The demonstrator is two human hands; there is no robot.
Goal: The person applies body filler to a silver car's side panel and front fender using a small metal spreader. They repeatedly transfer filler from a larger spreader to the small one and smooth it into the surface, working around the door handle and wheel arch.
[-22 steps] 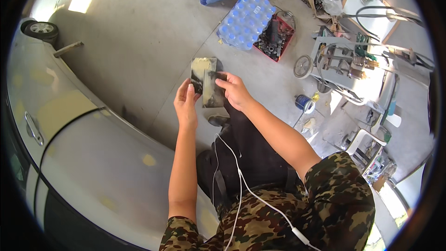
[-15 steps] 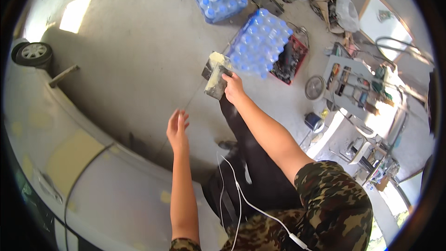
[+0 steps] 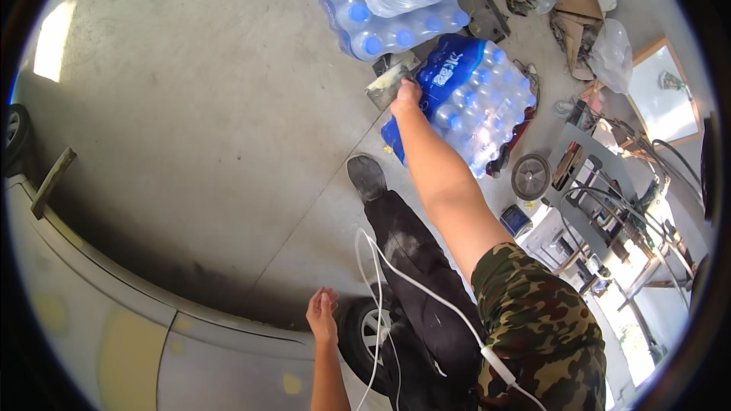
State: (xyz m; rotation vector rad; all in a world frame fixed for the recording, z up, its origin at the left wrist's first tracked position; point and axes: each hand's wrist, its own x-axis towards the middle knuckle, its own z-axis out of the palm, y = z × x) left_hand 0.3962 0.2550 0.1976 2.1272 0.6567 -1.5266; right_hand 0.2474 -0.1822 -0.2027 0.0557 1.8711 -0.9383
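Note:
At the upper middle, my right hand [image 3: 406, 97] is closed on a flat grey putty spreader [image 3: 384, 88] with pale yellow filler smeared on it. A second dark plate [image 3: 382, 65] shows just beyond it; whether my hand holds that too, I cannot tell. Both lie right beside a shrink-wrapped pack of blue-capped water bottles [image 3: 476, 95]. Low in the picture, my left hand [image 3: 324, 318] hangs with nothing in it, fingers loosely bent and apart. It is near the side of a grey car [image 3: 228, 358] that carries yellow filler patches [image 3: 129, 358].
More bottle packs [image 3: 381, 27] are stacked at the top. A wooden stick [image 3: 52, 183] juts out from the car at left. To the right stand a wheeled tool cart [image 3: 590, 175], a blue can [image 3: 516, 221] and a framed board [image 3: 664, 95]. A white cable [image 3: 426, 289] hangs before me.
My right hand has reached forward with the spreader, closer to the bottle packs. My left hand has dropped lower in view. The whole view has shifted, and my shoe now shows on the floor.

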